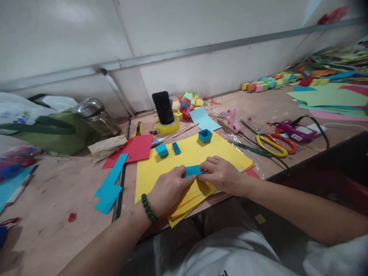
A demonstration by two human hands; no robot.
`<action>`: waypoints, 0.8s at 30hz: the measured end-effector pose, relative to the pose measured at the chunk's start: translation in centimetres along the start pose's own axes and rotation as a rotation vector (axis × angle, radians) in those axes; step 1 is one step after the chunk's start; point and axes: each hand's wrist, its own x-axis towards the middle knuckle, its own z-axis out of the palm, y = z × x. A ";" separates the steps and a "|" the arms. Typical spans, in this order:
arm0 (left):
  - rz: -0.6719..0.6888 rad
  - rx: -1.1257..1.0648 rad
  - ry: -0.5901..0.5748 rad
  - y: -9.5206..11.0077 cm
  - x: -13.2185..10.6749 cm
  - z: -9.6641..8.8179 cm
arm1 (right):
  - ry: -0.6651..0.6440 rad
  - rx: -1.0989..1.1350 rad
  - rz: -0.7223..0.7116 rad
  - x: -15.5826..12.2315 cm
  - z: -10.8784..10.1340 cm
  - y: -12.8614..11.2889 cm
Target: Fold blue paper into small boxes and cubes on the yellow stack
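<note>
Both my hands pinch a small blue paper strip (193, 170) over a stack of yellow paper sheets (189, 153) at the table's near edge. My left hand (169, 188), with a ring and a green bead bracelet, grips the strip's left end. My right hand (220, 174) holds its right end, fingers curled. On the yellow paper farther back lie a closed blue paper cube (161, 150), a folded blue zigzag piece (176, 148) and an open blue paper box (205, 135).
Red paper (135, 149) and blue offcuts (110, 184) lie left. A phone (163, 107) stands in a yellow tape roll. Scissors (273, 143), a pink glue gun (233, 119) and a purple device (296, 131) sit right. Coloured cubes and paper stacks (330, 96) fill the far right. A green bag (51, 130) stands left.
</note>
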 end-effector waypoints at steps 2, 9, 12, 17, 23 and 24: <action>0.083 0.054 0.005 0.1 -0.2 -0.4 | -0.034 -0.020 -0.106 -0.4 -0.2 0.3; 0.061 0.004 -0.084 0.2 -0.6 -1.9 | -0.122 0.162 0.092 -1.6 -1.9 0.7; 0.071 -0.012 -0.058 -0.1 -0.8 -1.5 | -0.102 0.302 0.335 -0.3 -2.4 0.6; 0.006 -0.129 0.126 -0.6 -0.8 -0.2 | -0.164 0.478 0.606 2.2 -1.3 0.3; -0.422 -0.924 0.309 -1.5 0.4 0.6 | 0.303 0.508 0.552 2.3 -0.5 -2.4; -0.417 -1.086 0.256 -1.7 0.5 0.6 | 0.343 0.472 0.494 2.1 -0.5 -3.0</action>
